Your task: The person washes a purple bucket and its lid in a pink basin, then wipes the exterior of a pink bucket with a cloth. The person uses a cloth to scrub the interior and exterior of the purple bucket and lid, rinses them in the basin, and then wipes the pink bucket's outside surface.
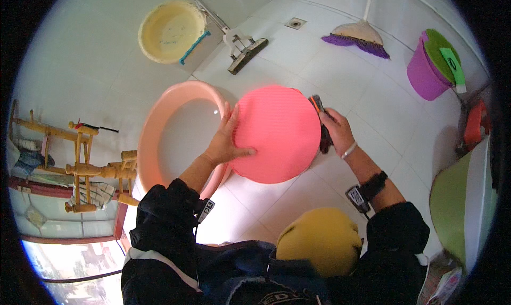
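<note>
A round, bright pink disc (279,135) with fine ribs across its face is held up in front of me, next to a peach plastic tub (150,129) with pale water-like contents. My left hand (226,143) grips its left edge, fingers spread along the rim and thumb over the face. In my right hand (338,128) is a dark brush (323,125) with an orange stripe, at the disc's right edge. Whether its bristles touch the disc is hard to tell. The disc's back is hidden.
Beyond the tub are a cream basin (170,32), a squeegee-type mop (247,55) and a purple broom (359,36). A purple bucket (426,71) stands at far right, a green-and-white rounded container (452,204) nearer. Wooden stools (85,169) are at left; a yellow rounded thing (319,241) is close to me.
</note>
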A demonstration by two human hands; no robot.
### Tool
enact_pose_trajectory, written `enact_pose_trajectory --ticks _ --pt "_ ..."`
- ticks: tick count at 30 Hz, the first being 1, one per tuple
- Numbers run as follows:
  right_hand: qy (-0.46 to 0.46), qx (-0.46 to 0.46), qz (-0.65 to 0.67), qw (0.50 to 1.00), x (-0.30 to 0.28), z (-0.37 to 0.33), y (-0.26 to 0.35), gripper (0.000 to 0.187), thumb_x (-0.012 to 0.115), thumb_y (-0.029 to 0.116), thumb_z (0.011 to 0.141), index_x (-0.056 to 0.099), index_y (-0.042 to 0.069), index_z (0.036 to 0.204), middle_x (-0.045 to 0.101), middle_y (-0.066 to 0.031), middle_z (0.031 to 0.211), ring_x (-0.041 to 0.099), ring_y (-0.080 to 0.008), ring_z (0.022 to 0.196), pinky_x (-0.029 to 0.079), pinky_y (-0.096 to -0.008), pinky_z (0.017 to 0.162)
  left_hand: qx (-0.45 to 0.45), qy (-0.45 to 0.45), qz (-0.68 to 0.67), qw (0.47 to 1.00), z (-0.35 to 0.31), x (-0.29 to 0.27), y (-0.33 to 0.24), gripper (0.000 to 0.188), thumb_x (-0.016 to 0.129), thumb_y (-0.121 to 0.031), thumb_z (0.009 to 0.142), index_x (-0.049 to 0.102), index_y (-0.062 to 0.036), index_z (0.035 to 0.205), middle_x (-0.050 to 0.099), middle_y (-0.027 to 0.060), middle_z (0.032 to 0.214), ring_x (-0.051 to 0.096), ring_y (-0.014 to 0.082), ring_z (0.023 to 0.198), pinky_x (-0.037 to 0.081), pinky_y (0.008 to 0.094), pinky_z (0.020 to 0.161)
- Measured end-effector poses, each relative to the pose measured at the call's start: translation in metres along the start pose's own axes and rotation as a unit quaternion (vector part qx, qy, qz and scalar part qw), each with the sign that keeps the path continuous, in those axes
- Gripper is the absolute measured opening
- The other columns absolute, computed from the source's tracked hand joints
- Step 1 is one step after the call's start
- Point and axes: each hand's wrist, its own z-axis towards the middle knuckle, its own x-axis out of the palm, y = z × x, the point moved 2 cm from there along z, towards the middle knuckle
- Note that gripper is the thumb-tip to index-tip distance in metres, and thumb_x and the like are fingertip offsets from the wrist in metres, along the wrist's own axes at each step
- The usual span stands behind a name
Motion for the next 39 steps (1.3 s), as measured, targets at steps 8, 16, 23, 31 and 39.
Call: enact_pose_trajectory --ticks 8,16,23,31,39 --pt "-0.111 -0.092 -0.033 0.989 0.012 -0.039 -0.108 0.032 0.048 0.021 0.103 0.059 -0.002 0.123 0.059 -0.0142 0.116 0.055 -0.0245 0.111 0.041 -0.0329 0.100 0.032 0.021 0.051 0.998 0.004 0.002 -0.004 0.132 0.092 -0.045 0.060 0.011 -0.0043 0.157 0.006 0.0259 0.162 0.017 0.0364 0.150 0.028 0.0434 0.119" --pt "-0.038 0.041 -0.012 0.998 -0.008 0.023 -0.076 0.045 0.050 0.038 0.102 0.063 -0.002 0.116 0.068 -0.0099 0.092 0.061 -0.0239 0.082 0.049 -0.0374 0.081 -0.210 -0.135 -0.165 0.954 -0.051 0.029 -0.019 0.083 0.078 -0.033 0.085 0.035 0.0030 0.145 0.055 0.0230 0.133 0.057 0.0313 0.121 0.047 0.0386 0.101" --pt "0.121 -0.274 -0.295 0.907 0.043 0.074 0.072 0.034 0.058 0.025 0.097 0.060 0.004 0.124 0.062 -0.0103 0.100 0.063 -0.0243 0.090 0.052 -0.0369 0.079 -0.344 0.036 -0.342 0.874 -0.082 0.025 -0.052 0.078 0.064 -0.043 0.095 0.021 -0.0050 0.149 0.067 0.0125 0.104 0.068 0.0139 0.077 0.057 0.0286 0.065" --pt "0.265 -0.349 -0.479 0.760 0.125 0.002 0.062 0.035 0.060 0.015 0.089 0.061 0.008 0.124 0.055 -0.0165 0.109 0.058 -0.0358 0.101 0.050 -0.0447 0.087 -0.280 0.050 -0.399 0.872 -0.071 0.021 -0.048 0.063 0.063 -0.040 0.096 0.031 -0.0074 0.140 0.067 0.0126 0.084 0.067 0.0195 0.059 0.058 0.0307 0.052" --pt "0.420 0.200 0.136 0.875 0.158 -0.007 0.126 0.042 0.051 0.023 0.103 0.047 0.000 0.138 0.066 -0.0087 0.111 0.067 -0.0153 0.096 0.056 -0.0320 0.085 -0.227 -0.041 -0.374 0.898 -0.067 -0.022 -0.003 0.057 0.059 -0.044 0.098 0.046 -0.0060 0.139 0.067 0.0139 0.084 0.067 0.0196 0.069 0.055 0.0331 0.063"
